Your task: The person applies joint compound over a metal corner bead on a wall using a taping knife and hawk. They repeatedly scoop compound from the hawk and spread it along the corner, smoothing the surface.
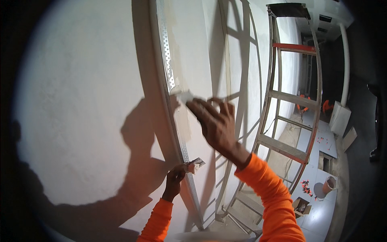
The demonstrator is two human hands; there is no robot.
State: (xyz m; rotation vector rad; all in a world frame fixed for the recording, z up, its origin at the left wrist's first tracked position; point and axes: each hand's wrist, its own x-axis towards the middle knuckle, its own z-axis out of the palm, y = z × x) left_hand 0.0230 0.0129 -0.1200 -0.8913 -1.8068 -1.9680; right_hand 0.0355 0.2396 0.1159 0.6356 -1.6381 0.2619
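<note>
My right hand (213,125) is closed on a putty knife (184,97), its blade against a perforated metal corner bead (165,44) on the white wall (84,80). A pale strip of filler (181,121) lies along the bead beside the blade. Lower down, my left hand (176,177) grips a second putty knife (196,164) with a lump of filler on it, held in front of the bead's lower part. My shadow falls across the wall to the left.
A stepladder (290,97) stands close at the right. Beyond it lie large floor tiles (322,209), small red pieces, a bucket (330,183), an open cardboard box (301,206) and a white box (338,119). Orange-clad figures (327,105) are partly visible in the background.
</note>
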